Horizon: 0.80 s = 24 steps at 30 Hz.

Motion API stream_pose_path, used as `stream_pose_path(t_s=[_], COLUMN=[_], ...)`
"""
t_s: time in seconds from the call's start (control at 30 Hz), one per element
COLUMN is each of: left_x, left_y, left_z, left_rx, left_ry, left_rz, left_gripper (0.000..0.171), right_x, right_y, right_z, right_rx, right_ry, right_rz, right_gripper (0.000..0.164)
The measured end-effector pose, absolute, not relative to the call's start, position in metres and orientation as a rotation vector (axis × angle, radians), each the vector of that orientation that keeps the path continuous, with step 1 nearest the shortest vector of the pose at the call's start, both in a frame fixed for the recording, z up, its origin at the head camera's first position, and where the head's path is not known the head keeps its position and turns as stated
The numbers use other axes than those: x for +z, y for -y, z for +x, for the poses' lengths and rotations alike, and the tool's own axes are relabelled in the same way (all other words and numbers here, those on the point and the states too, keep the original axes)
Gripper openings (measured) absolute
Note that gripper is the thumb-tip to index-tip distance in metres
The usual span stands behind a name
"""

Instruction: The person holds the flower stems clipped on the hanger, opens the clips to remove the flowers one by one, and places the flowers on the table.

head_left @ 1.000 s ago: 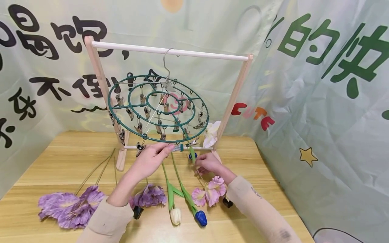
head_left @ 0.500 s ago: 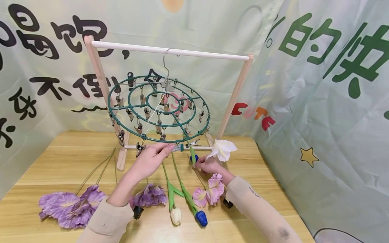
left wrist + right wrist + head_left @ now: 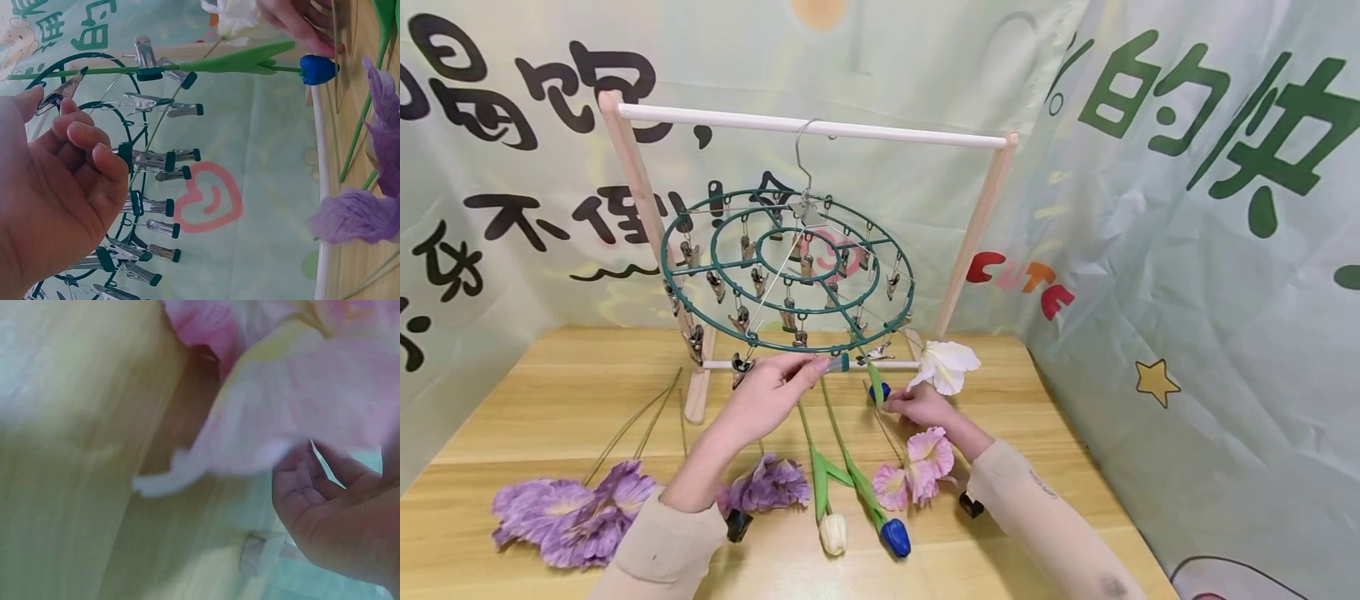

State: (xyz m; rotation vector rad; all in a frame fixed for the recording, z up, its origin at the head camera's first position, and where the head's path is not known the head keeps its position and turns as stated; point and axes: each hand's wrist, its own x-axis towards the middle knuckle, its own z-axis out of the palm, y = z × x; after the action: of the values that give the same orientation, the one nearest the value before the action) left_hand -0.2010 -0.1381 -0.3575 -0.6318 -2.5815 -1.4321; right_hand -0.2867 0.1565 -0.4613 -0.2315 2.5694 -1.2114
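My left hand [image 3: 766, 398] pinches a metal clip [image 3: 61, 95] with green tips, hung from the round green clip hanger [image 3: 730, 266]. The clip's mouth points at the stem of a blue tulip [image 3: 317, 70], whose bloom hangs downward. At that bloom, the curled fingertips of my right hand [image 3: 925, 407] hold its edge. A white flower [image 3: 947, 367] droops just above the right hand, its stem running up to the hanger. Below lies a pink ruffled flower [image 3: 927, 467], which hides part of the right hand in the right wrist view.
The hanger hooks onto a white rod [image 3: 722, 119] between wooden posts. Several other clips dangle around its rings. On the table lie a white tulip [image 3: 833, 533], another blue tulip [image 3: 895, 537] and purple flowers [image 3: 568, 512]. Printed cloth walls stand behind and to the right.
The white flower has dropped from upright beside the rack post to drooping over the right hand. My left hand keeps its pinch on the clip, and the right hand stays at the blue tulip.
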Motion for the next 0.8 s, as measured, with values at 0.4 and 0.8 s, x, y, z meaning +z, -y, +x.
stream_pose_path(t_s=[0.4,0.8], left_x=[-0.362,-0.368], left_y=[0.132,0.115], left_z=[-0.199,-0.187], left_rx=[-1.514,-1.585], left_ry=[2.527,2.491], left_rz=[-0.59,-0.513], left_gripper=[0.031,0.031], right_x=[-0.435,-0.404], right_y=[-0.174,-0.185], right_z=[-0.251,-0.219], right_rx=[-1.438,-1.645], right_ry=[-2.523,-2.598], right_rz=[-0.337,-0.421], right_gripper=[0.04,0.031])
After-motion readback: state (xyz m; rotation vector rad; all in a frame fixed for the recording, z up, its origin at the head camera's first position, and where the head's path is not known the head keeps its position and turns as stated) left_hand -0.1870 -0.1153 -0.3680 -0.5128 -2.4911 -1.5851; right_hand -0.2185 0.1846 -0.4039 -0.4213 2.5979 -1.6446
